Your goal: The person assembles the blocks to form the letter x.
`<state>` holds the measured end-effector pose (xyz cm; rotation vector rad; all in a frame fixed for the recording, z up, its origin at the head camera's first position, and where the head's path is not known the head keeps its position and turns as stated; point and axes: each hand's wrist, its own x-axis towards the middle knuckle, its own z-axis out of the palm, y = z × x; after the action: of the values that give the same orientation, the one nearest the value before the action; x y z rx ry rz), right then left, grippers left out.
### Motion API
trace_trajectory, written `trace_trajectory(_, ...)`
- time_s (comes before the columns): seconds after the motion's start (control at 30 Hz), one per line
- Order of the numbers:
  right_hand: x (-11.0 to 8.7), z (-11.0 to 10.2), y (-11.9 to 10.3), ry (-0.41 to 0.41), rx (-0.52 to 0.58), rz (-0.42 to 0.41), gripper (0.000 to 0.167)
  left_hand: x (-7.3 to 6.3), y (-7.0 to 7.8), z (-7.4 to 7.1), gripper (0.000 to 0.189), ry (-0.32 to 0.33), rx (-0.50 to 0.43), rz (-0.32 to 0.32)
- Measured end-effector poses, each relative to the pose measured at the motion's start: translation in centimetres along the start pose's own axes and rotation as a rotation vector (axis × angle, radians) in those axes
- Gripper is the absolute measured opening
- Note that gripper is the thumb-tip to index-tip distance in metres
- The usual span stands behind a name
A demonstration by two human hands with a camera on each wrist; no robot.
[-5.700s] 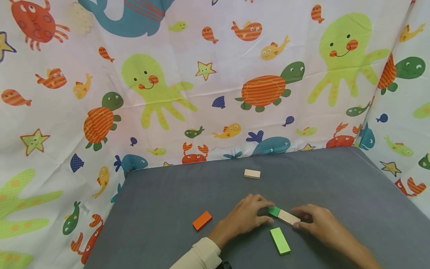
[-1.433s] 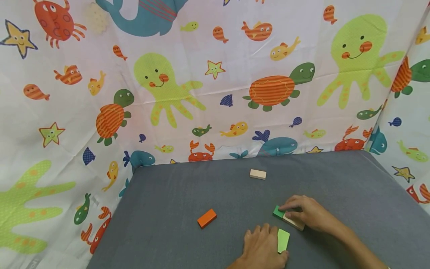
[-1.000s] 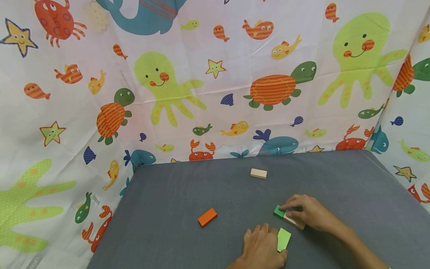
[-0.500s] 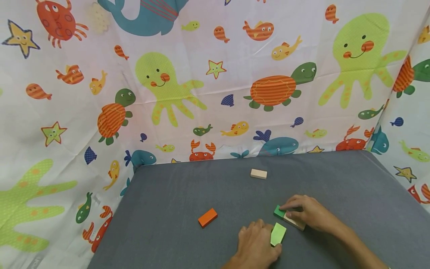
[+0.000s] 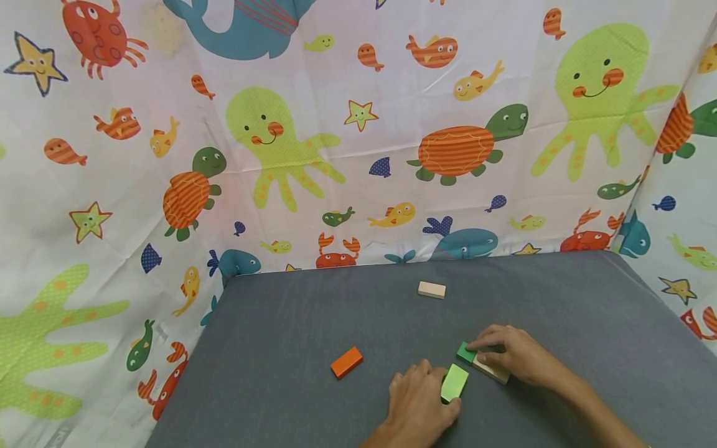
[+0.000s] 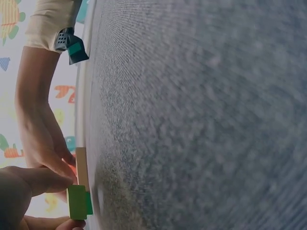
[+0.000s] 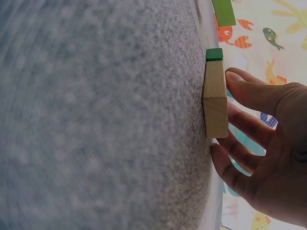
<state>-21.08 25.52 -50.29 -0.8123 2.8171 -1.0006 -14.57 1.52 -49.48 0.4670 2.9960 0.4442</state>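
Note:
My left hand (image 5: 417, 401) pinches a light green rectangular block (image 5: 454, 382) between thumb and fingertips. In the right wrist view this light green block (image 7: 224, 12) shows raised off the cloth. Just to its right on the grey surface, a small dark green block (image 5: 465, 353) lies end to end with a plain wooden block (image 5: 490, 368). Over these two, my right hand (image 5: 516, 354) has loosely bent fingers, fingertips right at the blocks. In the right wrist view the thumb and fingers of the right hand (image 7: 268, 129) are spread along the wooden block (image 7: 216, 103).
An orange block (image 5: 346, 363) lies on the grey cloth (image 5: 280, 323) left of my hands. Another wooden block (image 5: 432, 290) lies toward the back. A white curtain (image 5: 347, 62) with sea animals stands behind and at the sides.
The left hand has moved from the joined blocks to the light green block, picked it up and shifted slightly left and away. The right hand has moved over the joined blocks and stayed.

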Motion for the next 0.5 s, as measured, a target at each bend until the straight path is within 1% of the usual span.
trace_trajectory(0.13, -0.03, 0.0, 0.01, -0.006, 0.0, 0.018, 0.019, 0.08, -0.18, -0.02, 0.044, 0.006, -0.047, 0.006)
trace_trajectory(0.3, -0.06, 0.01, 0.01, -0.011, 0.002, 0.024, 0.02, -0.02, -0.38, 0.1, 0.043, -0.02, -0.112, 0.007)
trace_trajectory(0.4, -0.07, 0.04, 0.01, -0.007, -0.003, 0.023, 0.02, 0.0, -0.41, 0.19, 0.044, -0.024, -0.112, 0.006)
trace_trajectory(0.5, -0.07, 0.08, 0.0, -0.003, -0.01, 0.026, 0.02, 0.05, -0.4, 0.21, 0.044, -0.008, -0.082, 0.011)
